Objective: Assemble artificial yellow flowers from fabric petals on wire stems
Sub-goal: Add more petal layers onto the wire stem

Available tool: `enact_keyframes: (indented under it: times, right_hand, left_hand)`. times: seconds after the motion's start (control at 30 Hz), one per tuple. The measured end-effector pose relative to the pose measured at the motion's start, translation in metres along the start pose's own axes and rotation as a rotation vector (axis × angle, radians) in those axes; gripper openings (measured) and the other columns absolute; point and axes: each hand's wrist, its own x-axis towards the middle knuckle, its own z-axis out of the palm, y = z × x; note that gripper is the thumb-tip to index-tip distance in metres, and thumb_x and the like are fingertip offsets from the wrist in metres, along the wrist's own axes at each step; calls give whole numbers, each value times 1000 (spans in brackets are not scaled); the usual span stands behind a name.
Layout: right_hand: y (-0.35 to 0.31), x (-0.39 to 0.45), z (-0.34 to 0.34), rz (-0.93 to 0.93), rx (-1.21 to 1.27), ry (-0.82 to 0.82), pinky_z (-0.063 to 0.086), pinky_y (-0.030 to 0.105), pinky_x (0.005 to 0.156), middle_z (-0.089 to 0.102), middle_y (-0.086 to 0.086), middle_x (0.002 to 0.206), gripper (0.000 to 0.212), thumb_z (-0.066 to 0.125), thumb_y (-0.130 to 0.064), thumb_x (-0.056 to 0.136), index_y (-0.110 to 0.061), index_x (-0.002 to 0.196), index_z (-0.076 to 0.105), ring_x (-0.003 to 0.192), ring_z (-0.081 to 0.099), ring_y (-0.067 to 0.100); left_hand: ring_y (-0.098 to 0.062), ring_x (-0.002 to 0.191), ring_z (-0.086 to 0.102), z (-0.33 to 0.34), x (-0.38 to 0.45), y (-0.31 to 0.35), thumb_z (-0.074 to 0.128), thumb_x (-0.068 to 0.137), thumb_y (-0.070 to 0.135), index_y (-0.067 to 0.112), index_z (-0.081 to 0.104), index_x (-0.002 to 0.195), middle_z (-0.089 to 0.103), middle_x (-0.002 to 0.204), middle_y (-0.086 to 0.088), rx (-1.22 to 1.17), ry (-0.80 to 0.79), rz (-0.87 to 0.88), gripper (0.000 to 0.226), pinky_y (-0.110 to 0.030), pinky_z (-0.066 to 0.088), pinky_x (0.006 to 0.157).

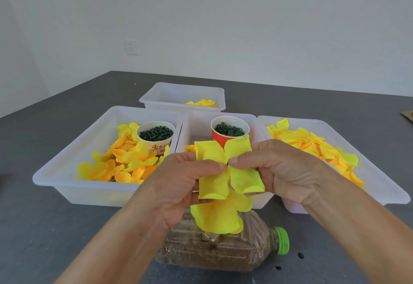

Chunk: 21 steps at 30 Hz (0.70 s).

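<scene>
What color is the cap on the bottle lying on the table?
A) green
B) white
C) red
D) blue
A: the bottle lies on its side below the hands, and the cap at its right end is bright green.

Left hand (181,183) and right hand (277,169) pinch centre of four-lobed yellow petal piece (228,167) above lying bottle (223,248), green cap right. Beyond: three white trays (67,167) of petals, two cups (155,135) of green parts.
</scene>
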Motion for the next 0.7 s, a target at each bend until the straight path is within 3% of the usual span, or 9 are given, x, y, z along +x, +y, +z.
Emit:
enact_keyframes:
  times: [0.2, 0.4, 0.5, 0.57, 0.7]
  right_hand:
    - [0, -1, 0, 13, 21, -10, 52, 23, 49, 70, 4, 65, 12, 68, -13, 65, -13, 77, 67, 54, 66, 15]
    - [2, 0, -1, 62, 14, -28, 52, 24, 52, 70, 2, 66, 6, 62, -13, 81, -16, 77, 66, 57, 66, 13]
    - [0, 0, -1, 67, 11, -35, 51, 21, 46, 69, 2, 64, 11, 67, -16, 68, -15, 78, 65, 55, 67, 14]
    - [-2, 1, -2, 81, 33, -33, 50, 20, 43, 69, 4, 63, 16, 67, -17, 59, -14, 74, 69, 52, 66, 15]
    - [-3, 4, -2, 139, 100, -28, 47, 18, 39, 66, 3, 59, 5, 69, -15, 57, -15, 55, 73, 45, 62, 14]
  left_hand:
    - [-22, 65, 69, 1, 1, 1, 70, 48, 19, 7, 70, 88, 73, 80, -12, 20, 4, -9, 42, -37, 57, 67]
    - [-22, 65, 68, -5, 0, 3, 70, 50, 27, 9, 71, 82, 73, 80, -11, 36, 12, 17, 37, -34, 57, 62]
    - [-27, 65, 64, -8, 1, 10, 68, 54, 34, 8, 70, 82, 69, 80, -15, 42, 29, 33, 39, -34, 56, 60]
    - [-24, 58, 63, -9, 1, 16, 66, 58, 38, 10, 70, 79, 69, 74, -12, 38, 25, 39, 35, -32, 54, 53]
    - [-20, 43, 57, -8, 2, 23, 59, 83, 35, 9, 67, 75, 66, 66, -10, 32, 17, 50, 29, -25, 48, 40]
